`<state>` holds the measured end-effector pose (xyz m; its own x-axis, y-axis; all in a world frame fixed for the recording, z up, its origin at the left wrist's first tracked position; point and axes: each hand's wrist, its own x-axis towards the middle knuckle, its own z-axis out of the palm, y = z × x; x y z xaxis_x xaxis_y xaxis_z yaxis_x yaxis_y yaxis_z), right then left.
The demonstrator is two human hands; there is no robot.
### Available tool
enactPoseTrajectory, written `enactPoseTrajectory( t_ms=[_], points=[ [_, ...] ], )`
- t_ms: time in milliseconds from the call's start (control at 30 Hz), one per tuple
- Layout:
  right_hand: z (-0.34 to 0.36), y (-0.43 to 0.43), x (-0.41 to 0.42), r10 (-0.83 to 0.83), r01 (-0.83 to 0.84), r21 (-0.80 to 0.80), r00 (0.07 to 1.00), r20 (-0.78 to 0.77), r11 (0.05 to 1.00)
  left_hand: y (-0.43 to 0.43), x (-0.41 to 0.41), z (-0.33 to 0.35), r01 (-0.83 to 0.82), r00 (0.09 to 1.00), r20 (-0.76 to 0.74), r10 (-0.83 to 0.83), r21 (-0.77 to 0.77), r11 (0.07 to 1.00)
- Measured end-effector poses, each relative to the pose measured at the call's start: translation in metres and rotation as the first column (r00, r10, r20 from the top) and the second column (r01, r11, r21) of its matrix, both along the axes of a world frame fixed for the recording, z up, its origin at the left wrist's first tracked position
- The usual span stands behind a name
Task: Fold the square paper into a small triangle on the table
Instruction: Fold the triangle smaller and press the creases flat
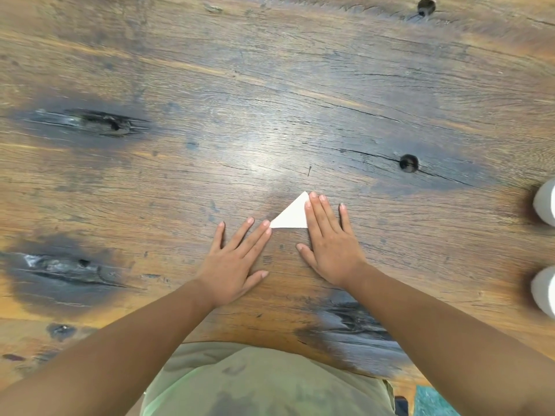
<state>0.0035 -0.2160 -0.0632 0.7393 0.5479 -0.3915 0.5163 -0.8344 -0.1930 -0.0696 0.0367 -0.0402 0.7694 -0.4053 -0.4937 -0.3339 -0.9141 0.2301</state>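
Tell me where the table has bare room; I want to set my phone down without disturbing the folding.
Free: the wide stretch beyond the paper triangle, and left of the left hand. Crowded: around the right hand and by the two white objects at the right edge.

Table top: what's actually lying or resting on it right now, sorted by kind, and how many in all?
White folded paper triangle: 1
Hands resting flat, left hand and right hand: 2
White rounded objects at the right edge, cut off by the frame, and: 2
Total: 5, all on the wooden table.

left hand (237,259): flat, fingers spread | right hand (329,244): flat, palm down, seemingly pressing
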Motion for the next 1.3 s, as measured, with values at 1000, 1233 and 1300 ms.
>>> enactPoseTrajectory(
  t_ms=[1000,1233,1300],
  points=[
    [0.052,0.006,0.032,-0.569,0.613,0.193,0.787,-0.239,0.766,-0.061,0.103,0.036,-0.596,0.803,-0.197,0.563,-0.233,0.768],
    [0.041,0.011,0.053,-0.609,0.664,0.157,0.738,-0.29,0.731,-0.078,0.116,0.021,-0.722,0.692,-0.166,0.703,-0.171,0.67],
    [0.039,0.011,0.057,-0.606,0.658,0.139,0.743,-0.285,0.74,-0.078,0.112,0.02,-0.705,0.709,-0.161,0.686,-0.165,0.69]
  ],
)
